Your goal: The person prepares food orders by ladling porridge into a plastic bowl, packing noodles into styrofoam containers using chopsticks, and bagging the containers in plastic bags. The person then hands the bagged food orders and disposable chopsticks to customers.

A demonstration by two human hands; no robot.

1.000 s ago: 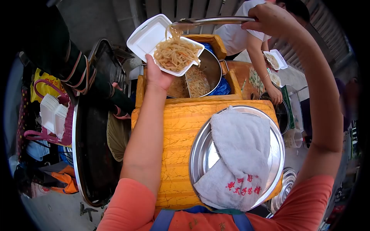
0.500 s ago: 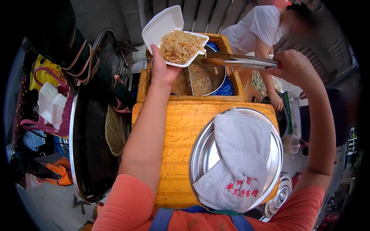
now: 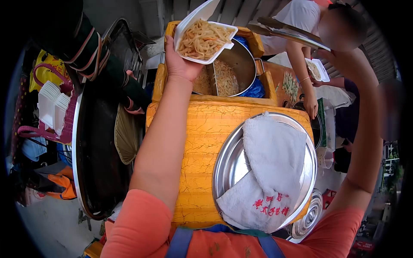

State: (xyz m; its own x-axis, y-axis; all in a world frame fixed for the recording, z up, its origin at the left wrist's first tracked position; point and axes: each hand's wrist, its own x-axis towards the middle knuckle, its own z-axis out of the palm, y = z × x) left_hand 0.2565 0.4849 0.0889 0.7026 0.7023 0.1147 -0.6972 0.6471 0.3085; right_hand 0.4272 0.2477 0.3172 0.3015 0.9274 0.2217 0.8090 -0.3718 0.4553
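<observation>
A white foam takeaway box (image 3: pixel 231 44) with its lid raised rests in my left hand (image 3: pixel 180 64), heaped with pale flat noodles (image 3: pixel 204 39). My right hand (image 3: pixel 344 58), partly blurred at the edge of view, is closed around metal tongs (image 3: pixel 297 34) that point left. Nothing shows between the tips of the tongs, which are apart from the box. Below the box stands a divided steel pot (image 3: pixel 246 64) holding noodles and shreds (image 3: pixel 226 78) in its sections.
A towel (image 3: pixel 275 163) covers part of a round steel lid (image 3: pixel 230 172) on the yellow box (image 3: pixel 193 172). To the right, a person in a white shirt (image 3: pixel 292 19) reaches down; another person's hand holds a foam box (image 3: pixel 320 71). A basket of foam boxes (image 3: pixel 53 105) stands left.
My right hand has lifted the tongs up and away from the pot and the box. The left hand has raised the box slightly. Another foam box has come into view at right.
</observation>
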